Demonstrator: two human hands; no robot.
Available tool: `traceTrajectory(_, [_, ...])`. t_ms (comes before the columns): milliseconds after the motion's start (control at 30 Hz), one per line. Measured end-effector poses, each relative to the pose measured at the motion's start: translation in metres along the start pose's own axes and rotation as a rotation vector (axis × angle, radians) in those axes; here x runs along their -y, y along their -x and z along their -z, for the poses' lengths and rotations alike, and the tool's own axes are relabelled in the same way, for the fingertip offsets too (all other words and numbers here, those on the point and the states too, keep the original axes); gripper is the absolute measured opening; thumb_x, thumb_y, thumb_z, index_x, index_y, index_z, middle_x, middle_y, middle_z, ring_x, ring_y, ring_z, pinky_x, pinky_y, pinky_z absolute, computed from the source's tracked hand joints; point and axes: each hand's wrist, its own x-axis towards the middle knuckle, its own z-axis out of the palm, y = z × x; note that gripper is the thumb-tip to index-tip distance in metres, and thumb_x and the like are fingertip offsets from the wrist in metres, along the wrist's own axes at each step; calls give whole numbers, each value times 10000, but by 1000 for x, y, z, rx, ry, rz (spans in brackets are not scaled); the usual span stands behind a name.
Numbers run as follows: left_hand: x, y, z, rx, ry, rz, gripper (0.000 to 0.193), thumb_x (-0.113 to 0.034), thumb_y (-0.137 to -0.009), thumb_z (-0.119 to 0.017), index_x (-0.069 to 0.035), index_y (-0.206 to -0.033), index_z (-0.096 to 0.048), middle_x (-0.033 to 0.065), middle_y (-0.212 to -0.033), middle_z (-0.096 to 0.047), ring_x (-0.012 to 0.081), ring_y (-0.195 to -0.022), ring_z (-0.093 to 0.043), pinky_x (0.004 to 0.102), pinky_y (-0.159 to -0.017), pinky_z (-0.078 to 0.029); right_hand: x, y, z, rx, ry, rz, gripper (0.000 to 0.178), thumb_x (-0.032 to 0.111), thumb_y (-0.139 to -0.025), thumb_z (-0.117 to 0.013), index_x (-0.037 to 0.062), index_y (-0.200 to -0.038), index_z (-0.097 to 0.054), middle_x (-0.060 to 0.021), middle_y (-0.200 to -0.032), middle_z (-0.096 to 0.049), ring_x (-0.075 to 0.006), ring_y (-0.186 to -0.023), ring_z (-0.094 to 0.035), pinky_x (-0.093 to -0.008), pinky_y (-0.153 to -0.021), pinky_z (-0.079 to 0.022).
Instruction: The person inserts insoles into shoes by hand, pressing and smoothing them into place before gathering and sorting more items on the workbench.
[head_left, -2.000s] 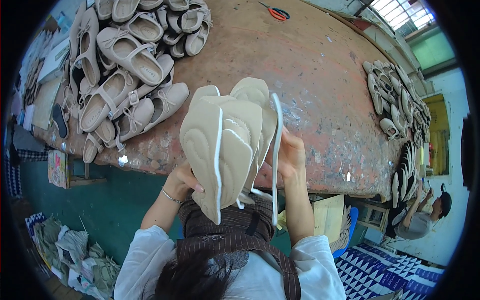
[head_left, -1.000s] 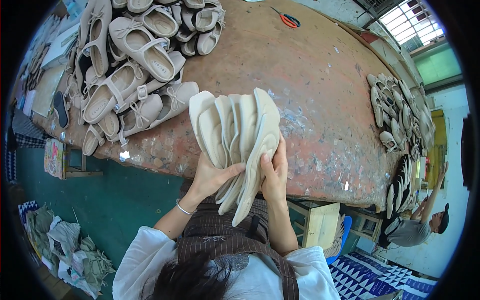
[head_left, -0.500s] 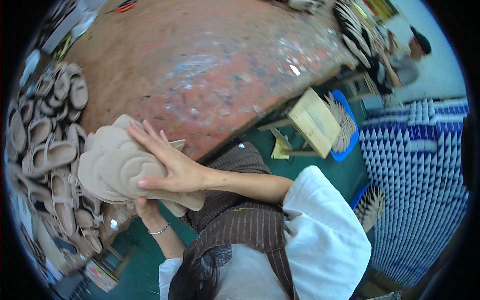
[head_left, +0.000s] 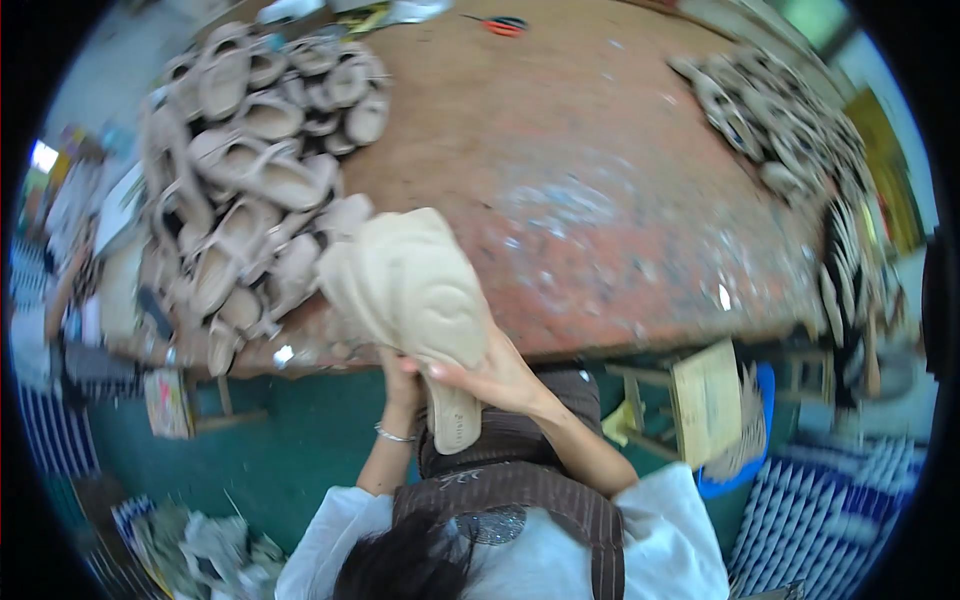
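Observation:
A thick stack of beige insoles (head_left: 425, 290) is held in front of me, over the near edge of the table. Their rounded, ridged front ends point up and away, and a narrower heel end hangs down toward my lap. My left hand (head_left: 402, 382), with a bracelet at its wrist, grips the stack from underneath; most of its fingers are hidden. Around the right side wraps my right hand (head_left: 500, 372), its thumb lying across the insoles. Just left of the stack lies a big pile of beige shoes (head_left: 260, 175).
The worn reddish-brown table (head_left: 600, 250) bears orange-handled scissors (head_left: 505, 25) at its far side and another shoe pile (head_left: 790, 130) at the right. Below the front edge stand a wooden stool (head_left: 705, 400) and a blue basin (head_left: 765, 420) holding insoles. Patterned blue-white material (head_left: 820, 520) lies lower right.
The view has turned, bringing the left shoe pile nearer the middle. The insoles, spread flat before, are now tilted more upright. My right hand has moved from their top to their side.

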Motion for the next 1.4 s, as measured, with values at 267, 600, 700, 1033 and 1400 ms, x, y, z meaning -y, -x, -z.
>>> traceTrajectory(267, [-10, -32, -6, 112, 166, 16, 1229, -627, -592, -864, 86, -1432, -320, 149, -1383, -506, 247, -1283, -490, 384, -1081, -382, -3, -13, 24, 9, -55, -110, 689, 182, -781, -829, -57, -1312, -461, -126, -1250, -577, -202, -1189, -536, -373, -1033, -425])
traceTrajectory(600, [4, -38, 4, 115, -168, -4, 1236, -765, -584, -766, 68, -1420, -397, 158, -1428, -483, 279, -1340, -441, 428, -1121, -338, -6, -27, 18, 242, -95, -250, 609, 249, -767, -842, -29, -1236, -572, -140, -1184, -643, -214, -1107, -597, -375, -1006, -447])
traceTrajectory(700, [-2, -46, 1, 157, 25, 74, 1259, -743, -556, -798, 67, -1427, -385, 143, -1432, -479, 264, -1336, -443, 417, -1119, -341, -14, -36, 23, 247, 62, -195, 718, 216, -749, -862, -47, -1306, -494, -107, -1236, -590, -201, -1192, -541, -371, -1031, -425])
traceTrajectory(1033, [-20, -70, -22, 173, -49, 27, 1301, -789, -605, -740, 95, -1449, -294, 178, -1448, -425, 276, -1362, -396, 407, -1124, -319, -31, -54, 23, -31, -141, -229, 908, 223, -699, -894, -31, -1391, -365, -133, -1298, -531, -226, -1214, -525, -383, -1053, -419])
traceTrajectory(1400, [-83, -232, -119, 477, -266, -84, 849, -212, -703, -849, 53, -1388, -423, 162, -1295, -570, 256, -1249, -519, 390, -1079, -388, -41, -122, 93, -415, -379, 136, 720, 484, -1049, -356, -13, -1544, -189, -173, -1604, -213, -284, -1488, -179, -398, -1209, -116])
